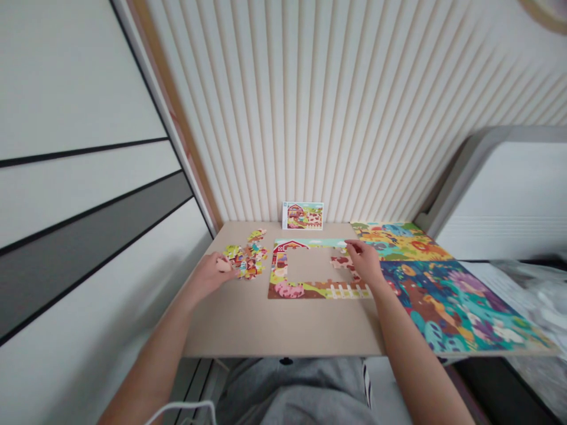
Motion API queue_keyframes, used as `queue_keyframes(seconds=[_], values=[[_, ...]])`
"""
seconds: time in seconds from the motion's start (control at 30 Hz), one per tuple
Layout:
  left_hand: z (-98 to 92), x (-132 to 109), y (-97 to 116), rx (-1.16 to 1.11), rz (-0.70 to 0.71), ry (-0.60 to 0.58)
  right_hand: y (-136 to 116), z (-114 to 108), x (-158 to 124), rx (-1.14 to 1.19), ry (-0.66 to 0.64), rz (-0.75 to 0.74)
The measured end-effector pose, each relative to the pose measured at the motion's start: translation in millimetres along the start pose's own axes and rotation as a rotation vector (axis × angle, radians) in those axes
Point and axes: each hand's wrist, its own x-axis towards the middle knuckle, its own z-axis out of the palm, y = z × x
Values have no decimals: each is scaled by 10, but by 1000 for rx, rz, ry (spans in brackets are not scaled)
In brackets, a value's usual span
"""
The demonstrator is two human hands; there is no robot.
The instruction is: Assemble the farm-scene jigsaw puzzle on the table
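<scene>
A farm jigsaw puzzle (290,291) lies partly assembled on the table, its border joined around a bare middle. Brown-and-white cow pieces sit inside its right side. My right hand (367,262) is over the puzzle's upper right, fingers pinched together at the sky edge; what they hold, if anything, is hidden. To the left, a heap of loose puzzle pieces (250,262) lies on the tabletop. My left hand (215,273) is at the heap's left edge with its fingers curled closed; I cannot make out what is in them.
A small picture card (303,216) of the farm scene leans upright against the ribbed wall (292,118). Two other puzzles, a yellow animal one (398,241) and a dark blue one (456,304), lie at the right. The table's (283,330) front edge is close to my lap.
</scene>
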Motion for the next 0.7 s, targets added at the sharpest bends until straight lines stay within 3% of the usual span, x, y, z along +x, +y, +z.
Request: queue_keyframes(seconds=[0.13,0.2,0.37,0.5,0.6,0.7], values=[[314,-14,711,-220,112,0,-118,121,-78,251,-191,-1],[586,-9,1100,-397,184,-80,-205,185,-139,325,-296,-54],[1328,57,1831,-739,125,-322,-355,265,-233,380,-429,-77],[1688,73,2035,-888,134,-398,-265,291,-184,292,-403,-78],[1748,46,1996,-846,258,-405,-141,311,-128,251,-372,-48],[1712,4,1919,-647,398,-290,-81,330,-105,324,-373,-24]])
